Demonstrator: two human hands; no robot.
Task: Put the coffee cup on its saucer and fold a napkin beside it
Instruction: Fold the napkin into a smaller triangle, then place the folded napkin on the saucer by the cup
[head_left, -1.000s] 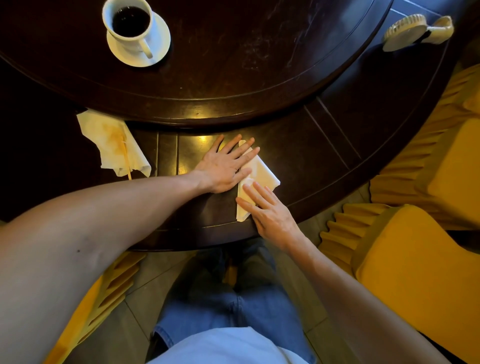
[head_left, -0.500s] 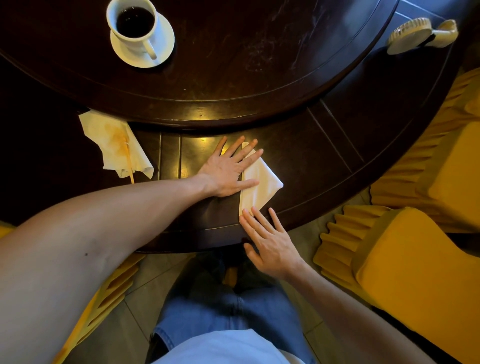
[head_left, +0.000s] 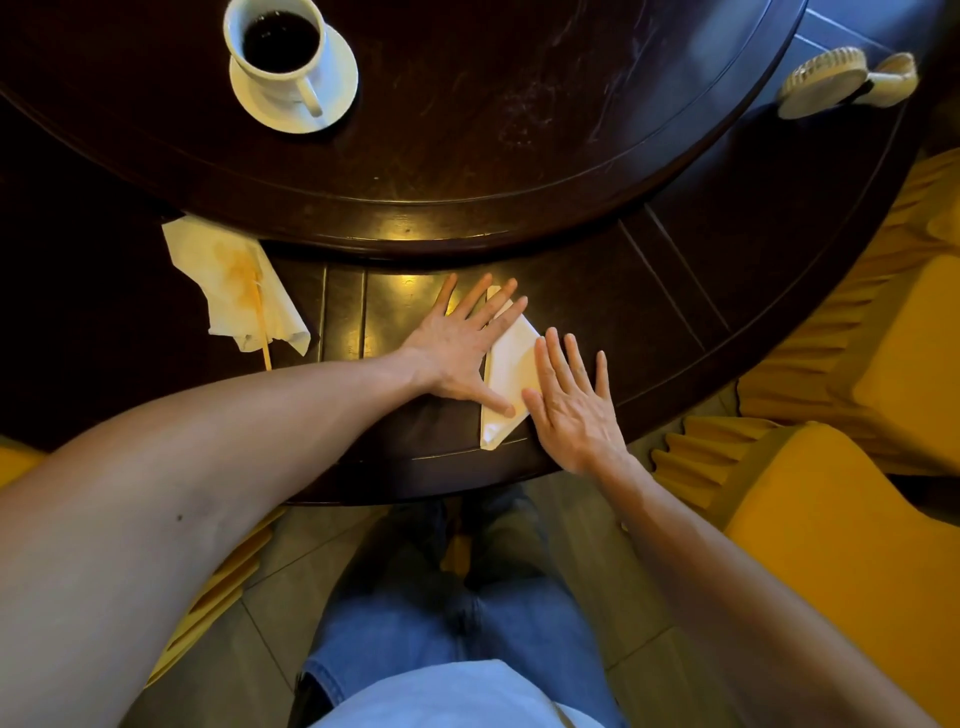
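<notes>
Surface: one dark round wooden table (head_left: 519, 218), with a raised round centre disc and a lower outer ring of panels. A lamp glare shows on the ring ahead of my hands. Floor below is grey tile; my jeans (head_left: 467, 613) show at the bottom.

Room: yellow pleated chairs, two clear at right (head_left: 831, 519), and part of another at lower left.

Count, left to right:
- Used napkin (head_left: 228, 280), one: crumpled, stained orange, on the ring at left, its top corner touching the disc's edge. A thin yellow stick lies across it.
- Cup (head_left: 280, 44), one: white, dark coffee inside, handle pointing toward me and a little right.
- Saucer (head_left: 340, 78), one: white, on the disc at far left; the cup stands on it.
- Left hand (head_left: 452, 353), one: flat, palm down, fingers spread apart, thumb and outer fingers pressing on the napkin's left edge.
- Napkin (head_left: 511, 364), one: white, folded into a long narrow shape on the ring near the table's front edge, well apart from the saucer. Its long axis runs from near me up and away, leaning slightly right; one pointed end faces me, the other lies under my left fingers.
- Right hand (head_left: 571, 400), one: flat, palm down, fingers apart, resting along the napkin's right edge.
- Brush (head_left: 841, 78), one: pale, at the far right rim.
</notes>
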